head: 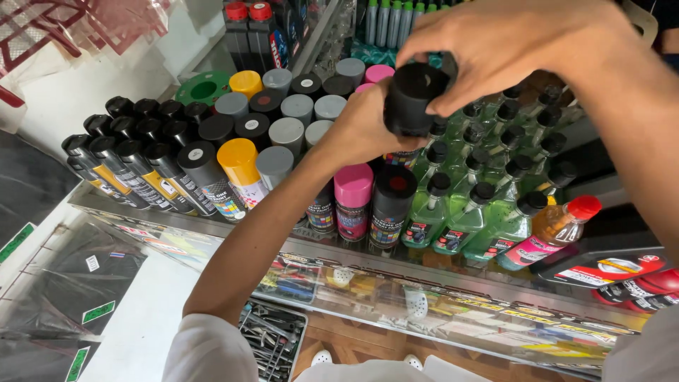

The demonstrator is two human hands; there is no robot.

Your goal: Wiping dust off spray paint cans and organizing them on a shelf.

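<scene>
Black-capped spray can stood upright above the shelved cans, its body clasped from below by the left hand while the right hand pinched its cap from above.

Both arms are bare from the wrists up past the elbows. The left hand and the right hand wear no gloves, rings or watch that can be seen. A short white sleeve covers the left upper arm at the bottom of the view, its cloth plain and unmarked. A second patch of white sleeve shows at the lower right corner. Between them, more of the same white garment runs along the bottom edge.
</scene>
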